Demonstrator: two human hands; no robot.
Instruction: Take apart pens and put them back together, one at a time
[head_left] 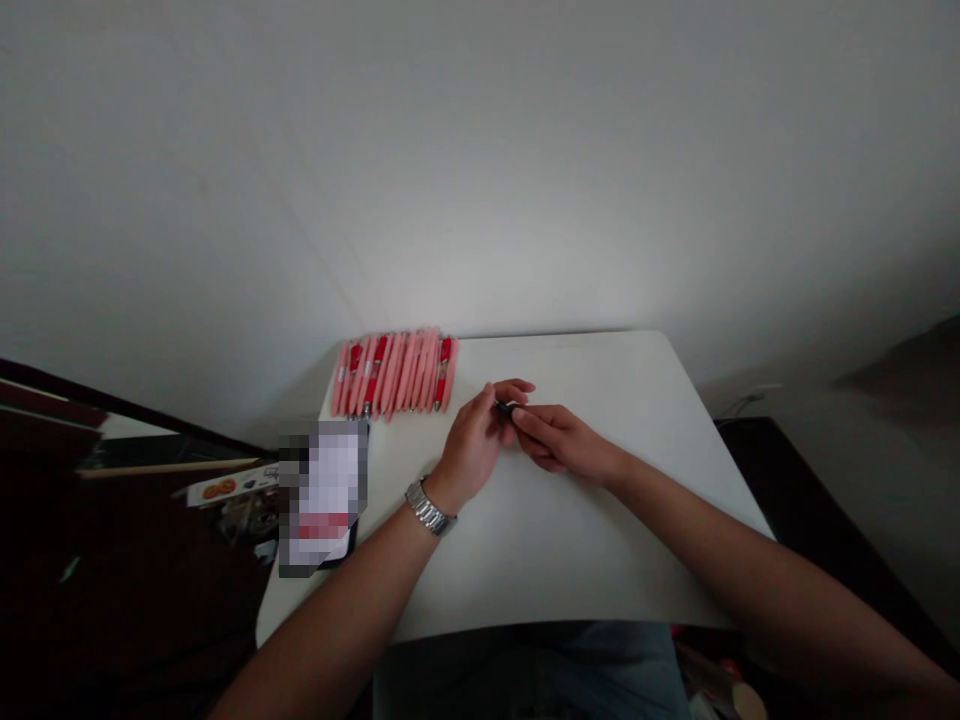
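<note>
My left hand (474, 440), with a silver metal watch on its wrist, is raised over the white table. Its thumb and curled fingers close on one end of a small, slim black object (504, 408), while another finger reaches out beyond. From the right, my right hand (559, 437) pinches the object's other end between thumb and fingers. Most of it is hidden by the hands, so its kind cannot be made out. Left of my hands lies a row of pink and red pens (397, 372), side by side near the table's back edge.
The white table (585, 560) stands against a pale wall (480, 180). On its left edge lies a phone (330, 490), its screen blurred out. Dark clutter is low on the left, and a dark surface (795, 480) lies beyond the right edge.
</note>
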